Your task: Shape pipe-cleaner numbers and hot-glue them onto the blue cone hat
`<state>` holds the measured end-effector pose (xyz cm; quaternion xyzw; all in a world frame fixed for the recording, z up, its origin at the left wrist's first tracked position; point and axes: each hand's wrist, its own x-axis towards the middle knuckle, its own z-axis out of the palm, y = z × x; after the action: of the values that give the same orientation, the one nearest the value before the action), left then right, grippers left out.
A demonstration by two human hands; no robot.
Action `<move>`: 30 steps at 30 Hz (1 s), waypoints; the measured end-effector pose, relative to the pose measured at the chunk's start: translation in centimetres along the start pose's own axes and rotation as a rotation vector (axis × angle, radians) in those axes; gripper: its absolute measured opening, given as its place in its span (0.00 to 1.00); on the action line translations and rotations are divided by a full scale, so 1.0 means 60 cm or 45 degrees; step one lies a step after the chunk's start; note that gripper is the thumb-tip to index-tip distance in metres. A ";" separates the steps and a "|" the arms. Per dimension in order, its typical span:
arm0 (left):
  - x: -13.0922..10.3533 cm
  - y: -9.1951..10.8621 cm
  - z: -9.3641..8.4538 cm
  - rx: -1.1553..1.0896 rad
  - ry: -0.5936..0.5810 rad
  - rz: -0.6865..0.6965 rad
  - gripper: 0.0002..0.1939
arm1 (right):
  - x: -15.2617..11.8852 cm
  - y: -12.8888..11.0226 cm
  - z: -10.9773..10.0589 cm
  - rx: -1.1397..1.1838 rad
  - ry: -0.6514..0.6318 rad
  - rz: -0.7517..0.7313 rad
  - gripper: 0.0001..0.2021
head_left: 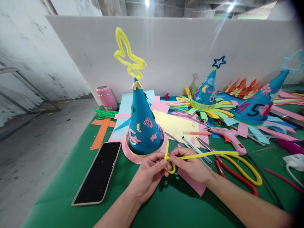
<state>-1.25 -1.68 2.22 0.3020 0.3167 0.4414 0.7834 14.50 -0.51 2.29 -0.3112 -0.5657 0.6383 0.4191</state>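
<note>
A yellow pipe cleaner [201, 155] is pinched between both hands above the table. My left hand [152, 169] grips it where a short end stands up and a small loop hangs below. My right hand [187, 164] pinches it close beside that crossing, and its long straight end runs out to the right. Just behind my hands stands a blue paper cone hat [142, 126] with pink stars, a moon and a pink brim. On its tip sits a yellow pipe-cleaner shape [129, 58]. Scissors [247, 167] with red and yellow handles lie right of my right hand.
A phone [97, 174] lies on the green table [59, 190] at left. Behind it stand a pink bottle [106, 98] and green pipe cleaners [104, 113]. A pink glue gun [231, 137] and marker [197, 149] lie right, before two more cone hats [205, 90] among paper strips.
</note>
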 end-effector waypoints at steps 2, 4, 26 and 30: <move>0.000 0.000 0.001 0.007 0.038 0.007 0.06 | 0.000 0.000 0.002 0.100 -0.007 0.022 0.10; 0.000 0.000 0.004 0.022 0.080 0.020 0.05 | -0.001 0.003 0.004 0.153 0.006 0.050 0.10; 0.005 -0.006 -0.003 0.161 0.260 0.110 0.05 | 0.000 0.003 0.004 -0.392 0.180 -0.003 0.10; 0.005 -0.007 -0.001 0.189 0.289 0.143 0.06 | 0.003 0.008 0.001 -0.332 0.176 -0.011 0.10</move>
<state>-0.99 -1.57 1.81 0.3246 0.4177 0.4911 0.6921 14.29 -0.37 1.84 -0.4038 -0.6148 0.5348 0.4159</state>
